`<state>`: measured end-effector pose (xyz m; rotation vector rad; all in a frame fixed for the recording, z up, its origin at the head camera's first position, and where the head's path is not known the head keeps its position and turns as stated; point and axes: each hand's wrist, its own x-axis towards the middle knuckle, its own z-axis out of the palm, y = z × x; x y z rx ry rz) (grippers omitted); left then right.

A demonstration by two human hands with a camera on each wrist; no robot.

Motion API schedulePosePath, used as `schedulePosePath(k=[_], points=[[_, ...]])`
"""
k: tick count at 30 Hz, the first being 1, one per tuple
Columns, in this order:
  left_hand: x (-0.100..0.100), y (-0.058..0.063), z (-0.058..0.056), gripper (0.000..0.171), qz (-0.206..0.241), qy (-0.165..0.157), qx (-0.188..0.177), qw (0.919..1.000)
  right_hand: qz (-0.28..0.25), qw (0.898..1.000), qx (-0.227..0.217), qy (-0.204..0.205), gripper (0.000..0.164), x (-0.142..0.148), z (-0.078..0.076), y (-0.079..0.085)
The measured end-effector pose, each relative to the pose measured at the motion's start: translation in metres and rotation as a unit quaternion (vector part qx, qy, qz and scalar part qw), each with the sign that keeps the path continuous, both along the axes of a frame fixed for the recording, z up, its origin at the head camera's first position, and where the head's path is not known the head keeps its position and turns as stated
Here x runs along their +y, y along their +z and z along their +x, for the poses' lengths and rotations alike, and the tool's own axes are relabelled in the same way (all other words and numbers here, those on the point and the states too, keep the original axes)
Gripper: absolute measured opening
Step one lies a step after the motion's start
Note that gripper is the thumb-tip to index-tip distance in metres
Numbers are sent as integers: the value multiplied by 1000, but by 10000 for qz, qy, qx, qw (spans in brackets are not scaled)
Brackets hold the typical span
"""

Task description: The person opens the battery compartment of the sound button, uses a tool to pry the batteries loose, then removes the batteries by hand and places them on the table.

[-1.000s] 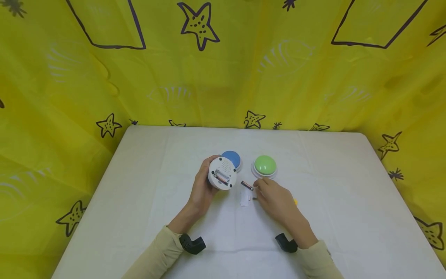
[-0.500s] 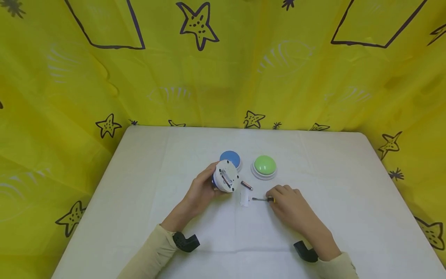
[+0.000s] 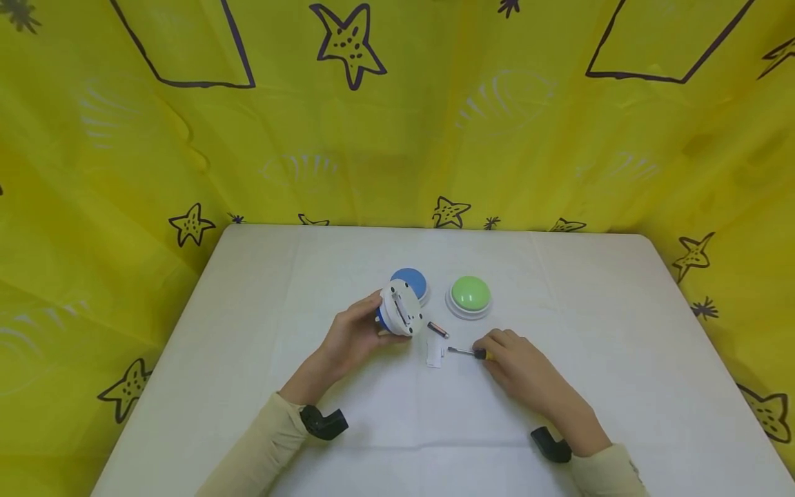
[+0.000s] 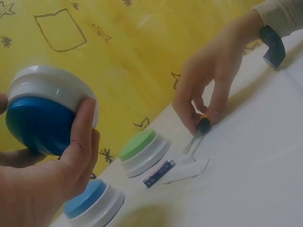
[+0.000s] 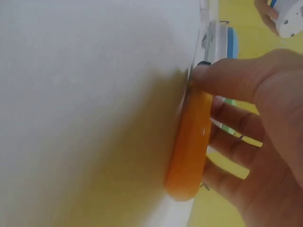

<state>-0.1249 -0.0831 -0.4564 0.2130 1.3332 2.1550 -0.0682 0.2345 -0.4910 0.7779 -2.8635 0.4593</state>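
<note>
Round white plastic button with dark-blue dome [image 4: 47, 111]: raised in left hand [image 3: 348, 339], tilted, underside compartment [image 3: 399, 307] uncovered. Orange-handled metal screwdriver [image 5: 189, 146]: pinched by right hand [image 3: 520, 369], low at white tabletop [image 3: 621, 331], shaft [image 3: 462, 351] pointing leftward in head view

Head view from above, facing forward and down, 2 nearer wrist views, sharing screwdriver [image 5: 189, 146]

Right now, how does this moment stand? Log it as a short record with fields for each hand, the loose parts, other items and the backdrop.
Left hand: holds a blue-domed device, its white underside facing the head camera
Right hand: pinches an orange-handled screwdriver low at the table
Loose parts: battery and small white piece, on the table
Other items: blue-topped button, green-topped button
Backdrop: yellow curtain with starfish drawings
</note>
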Motion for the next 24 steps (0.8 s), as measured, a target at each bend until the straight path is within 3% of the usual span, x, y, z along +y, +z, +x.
schedulePosePath(k=[7, 15, 20, 24], points=[[-3, 3, -4, 59, -254, -177, 79, 9995, -174, 9995, 162, 195, 29, 5, -4, -1], [0, 3, -7, 60, -445, -373, 9, 9983, -639, 9880, 1296, 549, 42, 7, -11, 15], [2, 4, -8, 63, -529, -556, 2, 9971, -697, 9802, 1759, 585, 24, 6, -14, 27], [3, 4, -9, 66, -701, -734, 12, 9948, -674, 9776, 1916, 547, 27, 1, -16, 35]])
